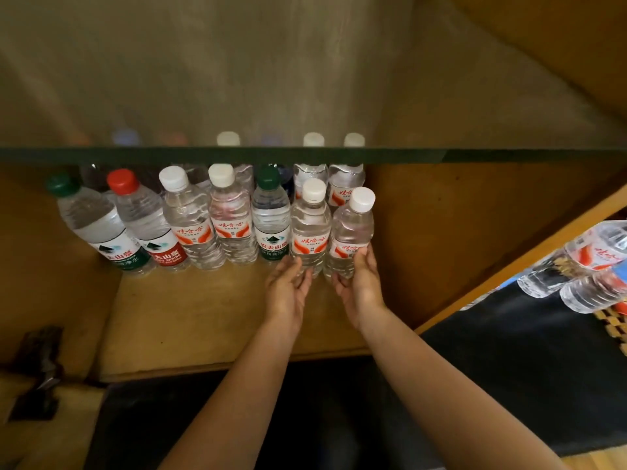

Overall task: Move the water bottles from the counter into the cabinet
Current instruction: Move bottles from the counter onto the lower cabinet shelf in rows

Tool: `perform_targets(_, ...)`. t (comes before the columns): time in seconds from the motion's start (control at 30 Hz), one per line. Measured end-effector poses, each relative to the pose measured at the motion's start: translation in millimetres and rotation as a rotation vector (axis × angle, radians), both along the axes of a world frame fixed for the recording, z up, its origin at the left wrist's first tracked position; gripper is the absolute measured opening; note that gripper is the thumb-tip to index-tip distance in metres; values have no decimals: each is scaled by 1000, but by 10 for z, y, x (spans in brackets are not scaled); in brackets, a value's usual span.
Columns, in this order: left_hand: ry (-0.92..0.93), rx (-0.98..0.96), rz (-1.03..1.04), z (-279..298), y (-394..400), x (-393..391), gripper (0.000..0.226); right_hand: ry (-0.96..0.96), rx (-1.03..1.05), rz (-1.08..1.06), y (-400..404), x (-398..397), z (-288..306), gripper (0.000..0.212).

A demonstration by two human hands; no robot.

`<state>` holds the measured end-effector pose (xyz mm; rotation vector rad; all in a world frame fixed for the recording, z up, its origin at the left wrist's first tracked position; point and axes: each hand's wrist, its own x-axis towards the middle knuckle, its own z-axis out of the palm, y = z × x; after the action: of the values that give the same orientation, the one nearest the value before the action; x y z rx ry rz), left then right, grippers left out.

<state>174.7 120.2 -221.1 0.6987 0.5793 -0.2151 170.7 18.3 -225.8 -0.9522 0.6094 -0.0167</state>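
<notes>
Right hand [360, 283] fingers wrapped around rightmost bottle [351, 237], frame centre, upright on cabinet shelf [203, 320]. Left hand [286, 288] open, fingertips touching neighbouring bottle [310, 228]. More bottles [590, 266] at right edge.

**Colours in the cabinet**

Bottles [230, 228] showing clear bodies; caps [221, 174] running white, green, one red [122, 182]. Labels [234, 228] showing white with red-orange swirls, others green or red. Shelf [190, 320] appearing tan wood; glass [305, 154] edging dark green.
</notes>
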Motion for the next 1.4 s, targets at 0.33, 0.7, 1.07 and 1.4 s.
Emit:
perform_targets(0.33, 34, -43, -8, 101, -101, 228, 12, 54, -20, -27, -44, 300, 97, 41)
perform_targets(0.7, 62, -122, 28, 165, -41, 444, 8, 92, 87, -73, -102, 408, 193, 38)
perform_targets(1.07, 21, -102, -152, 100, -1, 360, 9, 140, 284, -162, -21, 406, 190, 32)
perform_targets(1.4, -20, -299, -147, 137, 10, 354, 30, 116, 283, -166, -36, 510, 183, 34)
